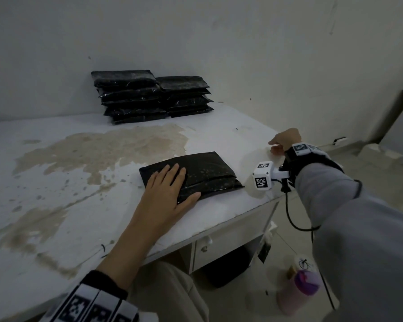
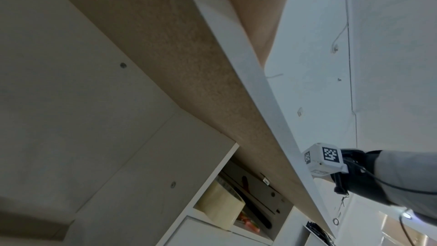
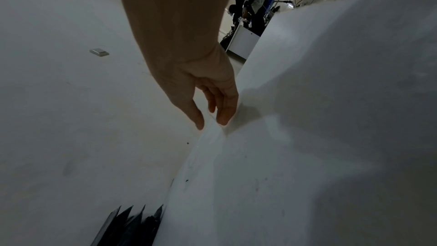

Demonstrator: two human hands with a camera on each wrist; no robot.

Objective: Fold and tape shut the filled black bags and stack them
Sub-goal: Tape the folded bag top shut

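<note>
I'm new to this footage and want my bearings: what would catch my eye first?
A folded black bag lies near the table's front edge, with the left hand pressed flat on it. Two stacks of black bags stand against the back wall. The right hand reaches to the table's right edge, fingers at something clear, perhaps tape.

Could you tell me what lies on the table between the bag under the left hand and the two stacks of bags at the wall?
Only table: a worn brownish patch, in the head view.

No readable text; only coded square markers on wrist camera block [image 1: 263, 175].
</note>
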